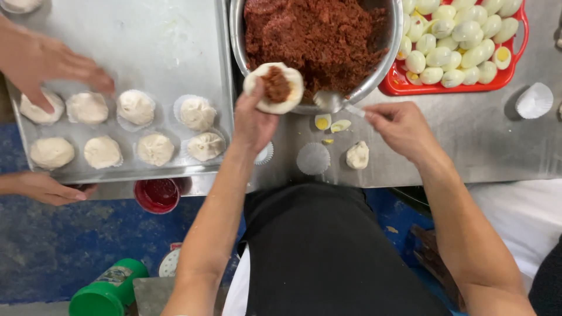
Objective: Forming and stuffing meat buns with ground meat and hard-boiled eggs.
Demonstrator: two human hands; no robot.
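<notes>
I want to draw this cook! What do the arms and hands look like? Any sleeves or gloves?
Both arms are bare from the hands up as far as the picture shows, with no sleeves in sight. The left hand and the right hand wear no gloves, and no rings, watch or bracelets show. Below them is a black apron or top.

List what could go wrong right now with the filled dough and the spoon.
The dough round sits open in the left hand at the bowl rim, so its filling might spill. The right hand holds the spoon by its handle tip, which could slip. Egg pieces lie loose underneath.
</notes>
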